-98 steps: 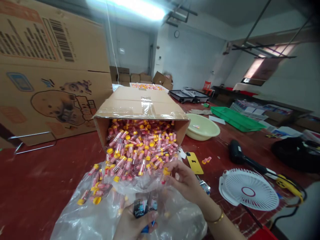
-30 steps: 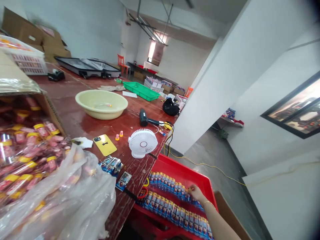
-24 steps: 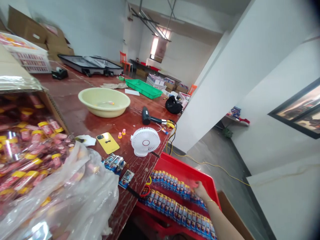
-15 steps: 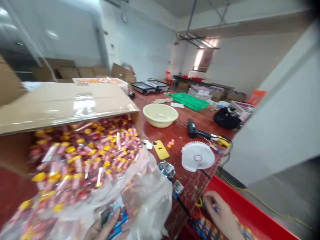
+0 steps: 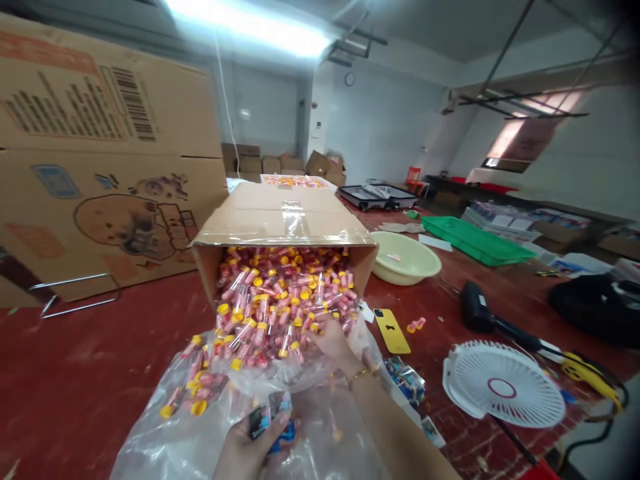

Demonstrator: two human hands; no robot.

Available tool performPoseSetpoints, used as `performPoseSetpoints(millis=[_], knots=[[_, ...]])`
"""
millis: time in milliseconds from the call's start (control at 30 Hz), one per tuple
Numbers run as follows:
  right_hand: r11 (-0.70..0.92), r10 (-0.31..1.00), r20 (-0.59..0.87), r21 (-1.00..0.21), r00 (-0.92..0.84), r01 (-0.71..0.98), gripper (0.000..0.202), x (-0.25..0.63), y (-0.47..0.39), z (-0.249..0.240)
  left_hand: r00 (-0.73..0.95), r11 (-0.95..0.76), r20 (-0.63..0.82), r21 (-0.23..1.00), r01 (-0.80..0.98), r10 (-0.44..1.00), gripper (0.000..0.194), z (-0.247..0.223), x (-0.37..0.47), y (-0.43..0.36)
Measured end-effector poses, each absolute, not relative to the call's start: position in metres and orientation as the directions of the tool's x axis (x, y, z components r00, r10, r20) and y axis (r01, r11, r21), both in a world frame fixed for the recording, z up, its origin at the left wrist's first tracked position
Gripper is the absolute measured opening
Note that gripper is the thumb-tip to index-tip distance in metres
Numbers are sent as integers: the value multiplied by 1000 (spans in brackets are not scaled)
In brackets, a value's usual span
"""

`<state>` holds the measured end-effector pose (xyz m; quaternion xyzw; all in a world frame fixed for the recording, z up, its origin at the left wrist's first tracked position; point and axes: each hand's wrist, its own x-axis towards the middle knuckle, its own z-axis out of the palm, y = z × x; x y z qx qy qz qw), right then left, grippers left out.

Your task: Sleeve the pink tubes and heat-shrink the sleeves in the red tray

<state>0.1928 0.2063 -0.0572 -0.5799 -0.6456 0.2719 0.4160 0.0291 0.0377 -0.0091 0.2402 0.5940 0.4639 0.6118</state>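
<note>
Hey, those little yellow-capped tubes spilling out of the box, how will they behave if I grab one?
The yellow-capped tubes look round and slim, so a nudged one will likely roll. They look small and clear, so probably light. They lie heaped on the loose plastic bag, so pulling one with the right hand may shift its neighbours.

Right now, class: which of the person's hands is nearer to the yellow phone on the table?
Right. The right hand reaches into the tube pile just left of the yellow phone; the left hand holds small packets lower down, farther away.
</note>
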Motion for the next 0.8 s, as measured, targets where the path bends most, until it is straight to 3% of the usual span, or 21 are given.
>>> performPoseSetpoints(millis=[100, 233, 500, 667, 733, 800], knots=[[93, 979, 177, -827, 101, 554, 25, 190, 200, -61, -88, 431, -463, 868, -246, 882, 50, -10, 31, 40], [102, 978, 182, -844, 102, 526, 29, 185, 196, -54, -38, 437, -453, 876, -205, 891, 47, -8, 32, 44], [314, 949, 295, -914, -109, 256, 15, 185, 146, 11, -134, 360, -399, 900, -246, 907, 42, -2, 31, 43], [532, 781, 415, -834, -467, 149, 6, 199, 111, 67, -71, 321, -340, 926, -201, 938, 35, 1, 34, 43], [499, 766, 364, -856, -530, 133, 6, 201, 110, 71, -46, 322, -337, 925, -202, 940, 33, 3, 36, 43], [358, 802, 262, -930, -536, 81, 11, 200, 113, 65, -26, 341, -354, 915, -215, 935, 35, 6, 38, 42]])
